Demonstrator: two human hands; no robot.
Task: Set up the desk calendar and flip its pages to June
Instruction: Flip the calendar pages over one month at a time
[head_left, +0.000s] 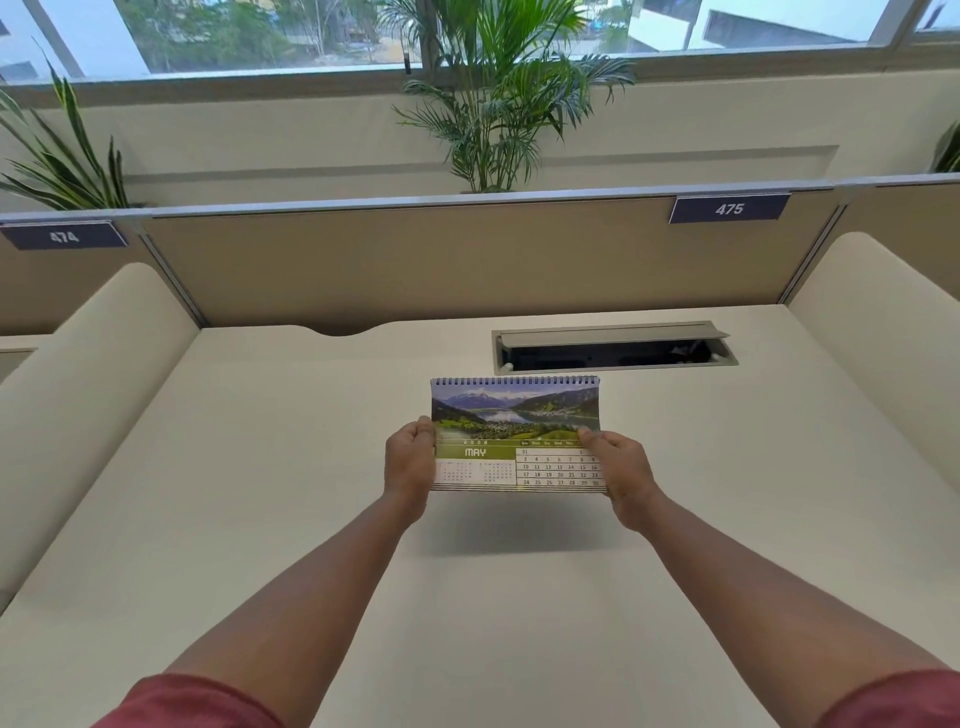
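A spiral-bound desk calendar (514, 426) is held up above the cream desk (260, 467), casting a shadow below it. Its front page shows a mountain lake photo and the word MAY on a green band, with a date grid at the lower right. My left hand (410, 462) grips the calendar's left edge. My right hand (621, 475) grips its right edge, thumb on the front page. The spiral binding runs along the top.
An open cable hatch (613, 348) is set into the desk just behind the calendar. Beige partition panels with number plates 474 (65, 236) and 475 (730, 209) wall the back. Curved side dividers flank the desk. A potted palm (498, 104) stands behind the partition.
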